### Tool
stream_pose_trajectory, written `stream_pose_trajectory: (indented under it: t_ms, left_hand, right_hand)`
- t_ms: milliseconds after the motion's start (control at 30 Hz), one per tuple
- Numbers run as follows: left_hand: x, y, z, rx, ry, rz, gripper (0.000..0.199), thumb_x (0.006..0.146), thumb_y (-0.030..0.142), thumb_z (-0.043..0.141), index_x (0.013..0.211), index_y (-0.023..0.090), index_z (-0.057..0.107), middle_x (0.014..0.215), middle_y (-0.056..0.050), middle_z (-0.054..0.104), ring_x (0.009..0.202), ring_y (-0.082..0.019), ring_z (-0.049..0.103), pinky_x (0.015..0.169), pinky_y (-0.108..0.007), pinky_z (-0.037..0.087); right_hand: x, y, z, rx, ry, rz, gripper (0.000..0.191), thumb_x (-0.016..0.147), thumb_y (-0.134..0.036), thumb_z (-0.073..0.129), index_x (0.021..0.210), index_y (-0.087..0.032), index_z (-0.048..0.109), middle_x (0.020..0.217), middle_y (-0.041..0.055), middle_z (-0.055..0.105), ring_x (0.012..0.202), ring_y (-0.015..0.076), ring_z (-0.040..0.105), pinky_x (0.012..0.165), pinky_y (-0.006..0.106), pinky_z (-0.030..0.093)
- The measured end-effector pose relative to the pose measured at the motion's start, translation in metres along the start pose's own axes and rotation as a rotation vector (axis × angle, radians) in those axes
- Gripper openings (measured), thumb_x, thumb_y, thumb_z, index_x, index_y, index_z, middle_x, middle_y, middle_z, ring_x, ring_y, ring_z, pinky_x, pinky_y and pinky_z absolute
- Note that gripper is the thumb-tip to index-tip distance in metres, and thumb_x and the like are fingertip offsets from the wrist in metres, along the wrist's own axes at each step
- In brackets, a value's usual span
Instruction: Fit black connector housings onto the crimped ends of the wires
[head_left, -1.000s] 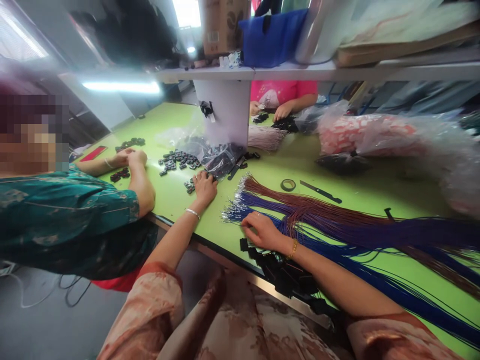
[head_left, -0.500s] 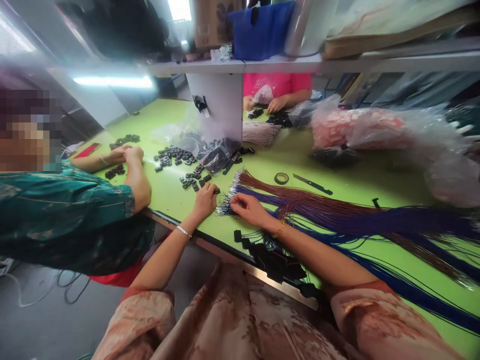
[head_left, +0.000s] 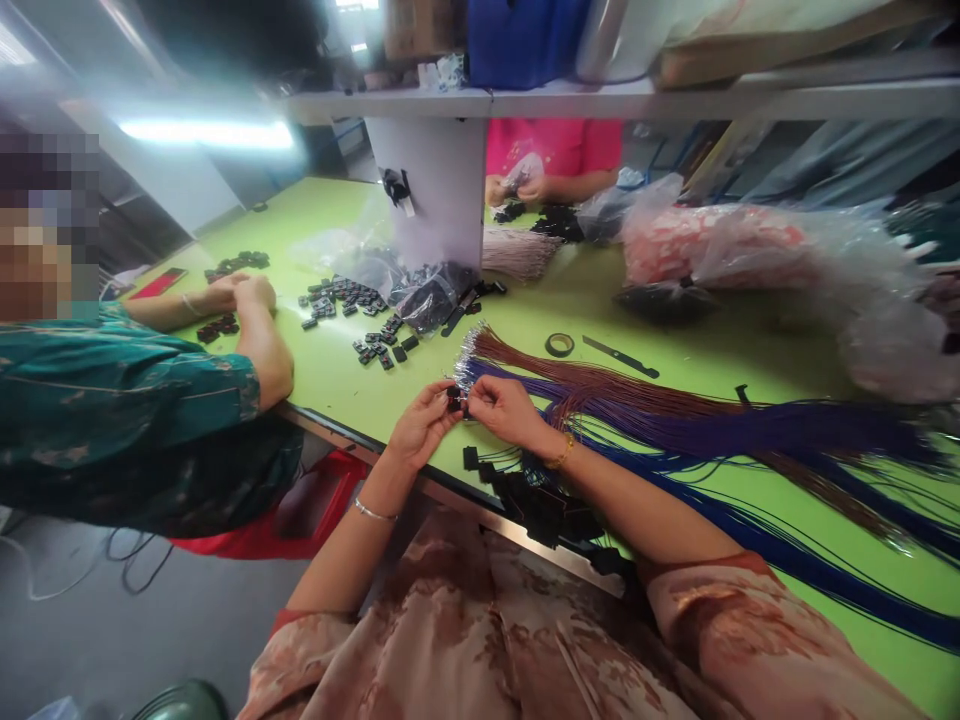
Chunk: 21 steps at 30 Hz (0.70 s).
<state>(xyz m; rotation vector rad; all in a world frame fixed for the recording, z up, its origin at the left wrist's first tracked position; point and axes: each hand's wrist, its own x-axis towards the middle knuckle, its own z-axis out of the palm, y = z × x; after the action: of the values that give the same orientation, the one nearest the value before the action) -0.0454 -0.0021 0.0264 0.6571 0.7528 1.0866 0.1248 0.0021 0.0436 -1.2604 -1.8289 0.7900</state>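
Note:
My left hand [head_left: 421,422] pinches a small black connector housing [head_left: 454,397] above the front of the green table. Fingers closed, my right hand [head_left: 511,412] meets it from the right, holding what looks like a thin wire with its tip at the housing; most of that wire is hidden. Just behind the hands are the silver terminal ends [head_left: 469,350] of a brown wire bundle [head_left: 577,368] and a purple-blue wire bundle [head_left: 675,428]. Below my right wrist, black housings with wires attached [head_left: 536,508] are heaped along the table edge.
Loose black housings [head_left: 341,297] lie left of a plastic bag of parts [head_left: 431,300]. Black tape [head_left: 559,345] and a dark blade-like tool [head_left: 621,356] lie behind the wires. A co-worker in green [head_left: 142,400] sits left; another in pink [head_left: 555,150] works beyond the divider [head_left: 431,190].
My left hand has moved right from beside the loose housings with a black housing, and now meets my right hand. The whole view has shifted slightly.

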Motion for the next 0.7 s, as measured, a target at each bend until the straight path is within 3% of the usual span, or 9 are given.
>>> stream_pose_trajectory:
  t_ms: [167,433,700]
  left_hand:
    - [-0.005,-0.005,0.003,-0.057,0.005,-0.032,0.028,0.071,0.017,0.075,0.097,0.018,0.064,0.089,-0.003,0.069,0.078,-0.010,0.064,0.073,-0.022,0.054]
    - [-0.010,-0.005,0.009,-0.038,-0.010,-0.021,0.032,0.071,0.019,0.076,0.101,0.017,0.067,0.091,-0.003,0.068,0.080,-0.011,0.063,0.079,-0.024,0.054]
    - [-0.018,-0.012,0.016,0.146,0.084,0.107,0.035,0.066,0.026,0.080,0.097,0.017,0.066,0.086,-0.002,0.067,0.076,-0.010,0.062,0.074,-0.025,0.053]
  right_hand:
    - [-0.008,-0.002,-0.004,-0.060,-0.008,-0.016,0.017,0.076,-0.028,0.053,0.064,-0.017,0.056,0.056,-0.0034,0.052,0.052,0.0081,0.041,0.052,0.022,0.026]
    - [-0.013,-0.008,-0.006,-0.094,-0.008,-0.001,0.015,0.073,-0.026,0.055,0.061,-0.017,0.054,0.054,-0.0038,0.051,0.051,0.0080,0.040,0.052,0.022,0.025]
    - [-0.016,-0.007,-0.002,-0.076,-0.031,-0.044,0.017,0.075,-0.024,0.054,0.060,-0.018,0.049,0.055,-0.0038,0.048,0.052,0.0086,0.037,0.052,0.023,0.025]
